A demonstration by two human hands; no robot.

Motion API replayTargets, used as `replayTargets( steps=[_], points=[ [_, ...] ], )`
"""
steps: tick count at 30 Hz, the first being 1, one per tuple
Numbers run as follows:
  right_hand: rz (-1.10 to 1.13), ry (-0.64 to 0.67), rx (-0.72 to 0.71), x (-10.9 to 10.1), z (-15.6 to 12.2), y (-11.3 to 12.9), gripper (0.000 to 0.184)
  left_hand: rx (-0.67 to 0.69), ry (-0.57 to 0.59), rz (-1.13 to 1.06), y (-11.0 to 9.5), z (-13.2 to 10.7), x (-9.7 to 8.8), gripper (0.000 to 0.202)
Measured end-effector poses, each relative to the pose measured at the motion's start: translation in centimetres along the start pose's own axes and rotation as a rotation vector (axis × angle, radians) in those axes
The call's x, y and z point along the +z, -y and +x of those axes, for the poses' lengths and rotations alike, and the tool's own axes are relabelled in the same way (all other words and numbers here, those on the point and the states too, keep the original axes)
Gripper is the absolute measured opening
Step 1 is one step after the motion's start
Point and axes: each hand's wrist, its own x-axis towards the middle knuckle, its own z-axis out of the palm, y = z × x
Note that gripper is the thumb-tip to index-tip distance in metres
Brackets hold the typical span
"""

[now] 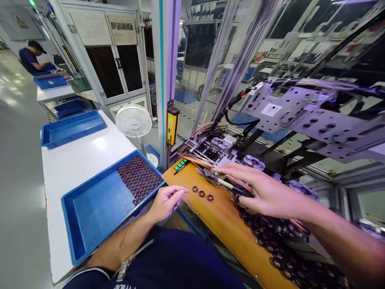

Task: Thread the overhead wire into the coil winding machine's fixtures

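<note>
Far left, a person [31, 58] in dark clothes is bent over another bench, nothing to do with these hands. Closer in, the white bench [75, 164] carries an empty blue tray [72, 129], and nearer still a bigger blue tray [93, 208] with a patch of small dark rings [140, 178] packed into its far right corner. A little white fan [133, 120] stands behind it.

The left hand [165, 202] sits at the edge where the tray meets the orange board [225, 224], fingers loosely curled, not really gripping anything as far as I can see. Just to its right, three loose rings [202, 193] lie in a row on the board, close to the fingertips but not touching.

The right hand [264, 192] is stretched flat, fingers out and open, lying over a pen-like tool [231, 187] and the machine track. Can't tell if it's actually pressing it. More rings [282, 253] line up under the right forearm, toward the lower right.
</note>
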Motion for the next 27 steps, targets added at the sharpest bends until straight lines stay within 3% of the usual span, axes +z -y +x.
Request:
replayTargets(
  steps=[5,12,17,20,24,27],
  points=[
    [-0.011,0.057,-0.015,-0.8,0.9,0.5,0.076,0.006,-0.008,-0.015,0.8,-0.1,0.3,0.06],
    [-0.054,-0.024,-0.072,-1.6,1.4,0.9,0.067,0.039,-0.018,-0.019,1.1,-0.1,0.3,0.053],
    [-0.028,-0.092,-0.132,-1.3,1.9,1.1,0.045,0.03,-0.023,-0.015,0.9,0.1,0.2,0.055],
    [0.001,-0.089,-0.135,-1.2,1.9,1.4,0.044,0.035,-0.029,0.005,0.7,0.3,0.1,0.054],
    [0.038,-0.055,-0.035,-1.2,0.0,2.2,0.054,0.021,-0.024,0.034,1.3,0.2,-0.4,0.049],
    [-0.004,-0.101,0.106,0.7,-3.4,2.9,0.052,-0.052,0.025,0.149,4.2,-0.7,-1.2,0.052]
  ],
)
